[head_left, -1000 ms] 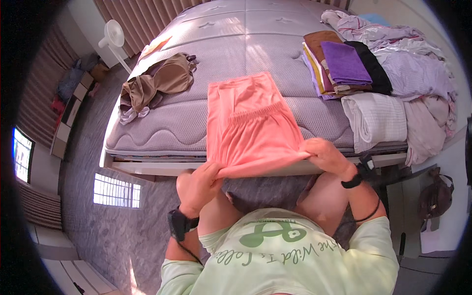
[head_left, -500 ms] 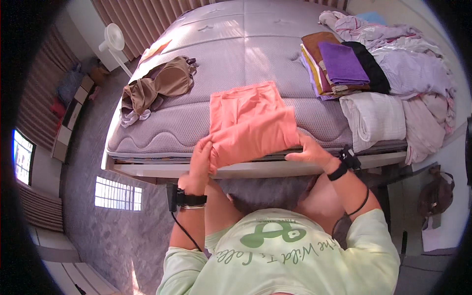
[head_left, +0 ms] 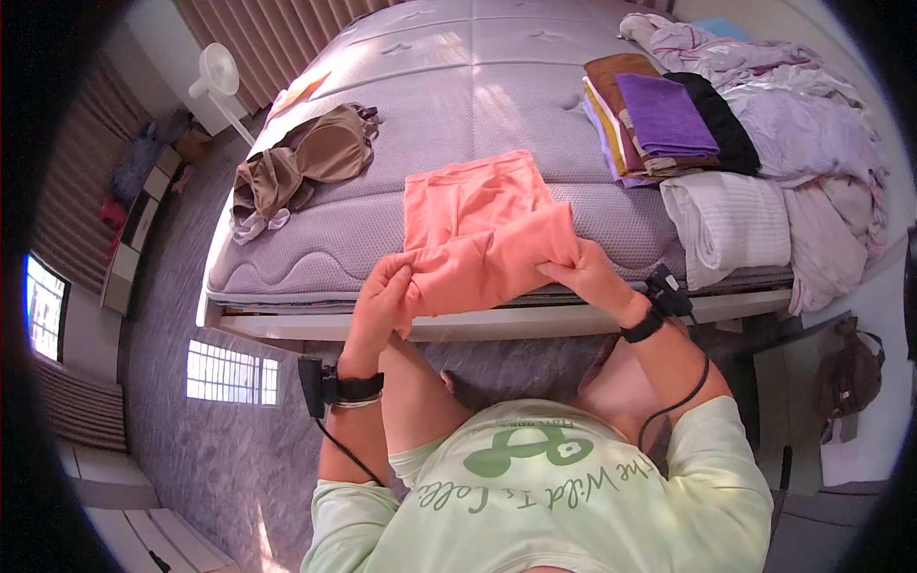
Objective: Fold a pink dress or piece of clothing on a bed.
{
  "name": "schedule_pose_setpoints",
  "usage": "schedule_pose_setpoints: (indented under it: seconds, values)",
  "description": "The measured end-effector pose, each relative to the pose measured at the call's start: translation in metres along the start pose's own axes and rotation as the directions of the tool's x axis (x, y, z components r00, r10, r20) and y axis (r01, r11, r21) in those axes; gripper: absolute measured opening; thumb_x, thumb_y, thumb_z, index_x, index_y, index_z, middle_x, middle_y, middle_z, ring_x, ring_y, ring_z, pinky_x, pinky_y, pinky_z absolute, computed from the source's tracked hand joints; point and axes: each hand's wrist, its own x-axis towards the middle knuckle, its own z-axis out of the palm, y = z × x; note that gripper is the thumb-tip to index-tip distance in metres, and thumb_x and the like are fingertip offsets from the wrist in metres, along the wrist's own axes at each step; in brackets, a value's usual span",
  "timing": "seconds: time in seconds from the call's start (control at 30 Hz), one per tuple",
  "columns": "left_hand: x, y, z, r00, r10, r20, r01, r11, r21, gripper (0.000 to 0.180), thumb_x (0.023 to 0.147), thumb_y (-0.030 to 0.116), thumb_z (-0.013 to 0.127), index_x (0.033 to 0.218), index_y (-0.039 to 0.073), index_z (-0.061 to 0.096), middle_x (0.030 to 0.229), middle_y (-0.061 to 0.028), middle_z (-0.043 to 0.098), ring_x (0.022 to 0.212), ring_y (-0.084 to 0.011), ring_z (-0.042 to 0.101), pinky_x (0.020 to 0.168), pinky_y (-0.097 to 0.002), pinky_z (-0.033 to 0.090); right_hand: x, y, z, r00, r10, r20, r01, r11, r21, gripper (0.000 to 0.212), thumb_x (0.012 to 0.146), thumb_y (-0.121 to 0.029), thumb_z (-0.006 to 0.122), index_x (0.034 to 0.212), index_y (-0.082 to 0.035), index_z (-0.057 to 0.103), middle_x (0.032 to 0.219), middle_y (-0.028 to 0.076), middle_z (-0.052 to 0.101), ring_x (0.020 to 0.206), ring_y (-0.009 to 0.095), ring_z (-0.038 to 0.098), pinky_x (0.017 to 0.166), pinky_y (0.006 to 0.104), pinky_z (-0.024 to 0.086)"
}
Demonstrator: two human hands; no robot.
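Observation:
A coral-pink garment [head_left: 478, 239], of soft plain cloth with a banded, seamed far edge, lies flat over the near edge of the mattress. Its near part is folded back over the rest. At the left end of this fold, my left hand [head_left: 383, 294] is closed with the cloth pinched between thumb and fingers. My right hand [head_left: 594, 285] grips the fold's right end, its thumb lying on top of the cloth and its other fingers partly hidden. One corner hangs below the mattress edge beside my left hand.
Brown bras [head_left: 315, 158] lie at the left on the mattress [head_left: 315, 229]. To the right are folded towels [head_left: 669, 119], a white folded cloth [head_left: 728, 224] and rumpled bedding [head_left: 807, 134]. A white fan [head_left: 219, 72] stands beyond the bed; a dark bag [head_left: 848, 372] is at far right.
My right hand has moved left and its thumb has come down onto the cloth. My left hand has shifted slightly left. The folded part is now narrower and lifted a little.

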Motion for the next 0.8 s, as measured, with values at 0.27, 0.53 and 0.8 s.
schedule_pose_setpoints:
  seconds: [0.27,0.53,0.8]
  values:
    - [-0.015,-0.024,-0.026,0.999,-0.008,0.041,-0.007,0.936,0.352,0.028,0.097,0.015,0.055,0.119,0.0,0.054,0.1,-0.0049,0.063,0.085,-0.0059,0.055,0.071,-0.0212,0.047,-0.01,0.029,-0.009,0.999,-0.047,0.008,0.045,0.989,0.142,0.028,0.089,-0.005,0.063,0.116,0.0,0.061,0.106,-0.001,0.065,0.098,0.007,0.057,0.088,0.0244,0.045]
    - [-0.06,-0.027,-0.034,0.991,-0.112,-0.07,0.085,0.132,0.988,0.065,0.074,0.062,0.065,0.115,0.012,0.061,0.079,-0.0044,0.067,0.067,-0.0212,0.063,0.063,-0.0301,0.048,-0.011,0.036,-0.003,0.999,-0.028,-0.018,0.032,0.962,0.271,0.029,0.091,-0.01,0.06,0.117,0.001,0.06,0.109,0.001,0.063,0.102,0.009,0.054,0.091,0.0258,0.042]
    - [-0.08,-0.026,-0.001,0.955,0.297,-0.001,-0.116,0.379,0.918,0.043,0.073,0.05,0.069,0.092,0.012,0.069,0.063,-0.011,0.058,0.057,-0.0287,0.055,0.053,-0.0399,0.039,-0.013,0.029,0.002,0.998,0.01,-0.069,0.014,0.938,0.345,0.029,0.094,-0.007,0.054,0.122,0.001,0.058,0.115,0.0,0.06,0.106,0.007,0.052,0.095,0.024,0.04]
